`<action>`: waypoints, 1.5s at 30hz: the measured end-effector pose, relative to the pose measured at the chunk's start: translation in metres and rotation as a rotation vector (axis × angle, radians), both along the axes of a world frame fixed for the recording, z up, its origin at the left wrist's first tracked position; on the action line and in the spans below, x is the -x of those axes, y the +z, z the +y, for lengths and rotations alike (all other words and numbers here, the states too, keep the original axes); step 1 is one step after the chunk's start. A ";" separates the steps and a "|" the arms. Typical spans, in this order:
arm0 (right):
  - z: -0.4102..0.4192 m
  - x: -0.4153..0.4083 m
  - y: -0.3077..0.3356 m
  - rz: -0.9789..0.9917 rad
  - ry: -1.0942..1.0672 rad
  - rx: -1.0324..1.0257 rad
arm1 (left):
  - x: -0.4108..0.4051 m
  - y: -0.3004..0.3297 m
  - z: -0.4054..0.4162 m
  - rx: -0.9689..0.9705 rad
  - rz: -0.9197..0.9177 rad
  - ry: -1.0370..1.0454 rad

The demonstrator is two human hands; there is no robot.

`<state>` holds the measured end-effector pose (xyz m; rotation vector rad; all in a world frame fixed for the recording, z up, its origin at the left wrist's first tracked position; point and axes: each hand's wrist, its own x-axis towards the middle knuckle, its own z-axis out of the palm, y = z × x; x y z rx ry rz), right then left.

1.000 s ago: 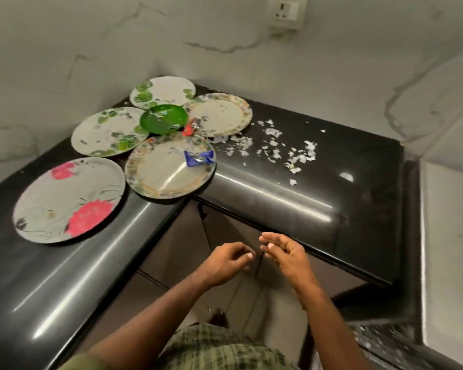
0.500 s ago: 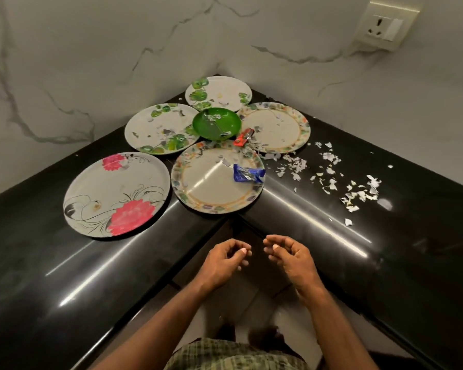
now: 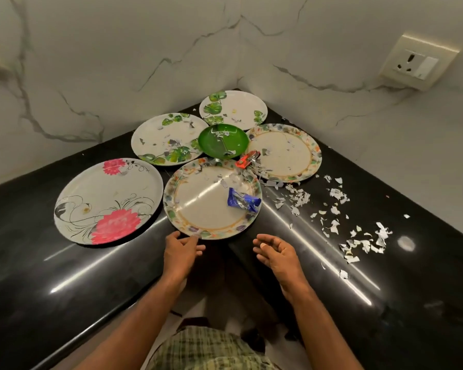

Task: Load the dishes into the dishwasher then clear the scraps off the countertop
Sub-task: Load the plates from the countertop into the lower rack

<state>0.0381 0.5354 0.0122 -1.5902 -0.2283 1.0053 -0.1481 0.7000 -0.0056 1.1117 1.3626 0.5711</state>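
Several plates lie in the corner of a black countertop. Nearest is a floral-rimmed plate carrying a blue wrapper. To its left lies a pink-flower plate. Behind are a green-leaf plate, a small green bowl, another leaf plate and a second floral-rimmed plate with a red wrapper at its edge. My left hand is loosely open, fingertips at the near plate's front rim. My right hand hovers open, palm up, holding nothing.
White paper scraps are scattered over the right counter, with more bits on the plates. Marble walls close the corner, and a wall socket sits at the upper right. The counter's inner corner edge lies between my hands.
Both hands have risen and spread apart toward the counter; the left now reaches the near plate's rim. The view has turned left and closer to the plates.
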 end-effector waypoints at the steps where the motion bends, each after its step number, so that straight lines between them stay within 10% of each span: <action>1: 0.004 -0.005 -0.002 0.021 0.004 0.002 | -0.003 0.001 0.005 0.002 -0.014 0.020; 9: 0.024 -0.021 -0.003 0.095 0.039 0.005 | -0.018 0.007 0.024 -0.058 0.096 0.061; 26: 0.085 -0.052 0.045 0.379 -0.158 -0.244 | -0.052 0.165 0.052 0.007 -0.352 -0.036; 45: 0.057 -0.085 0.110 -0.252 -0.538 -0.212 | -0.052 0.199 0.061 0.817 -0.645 -0.206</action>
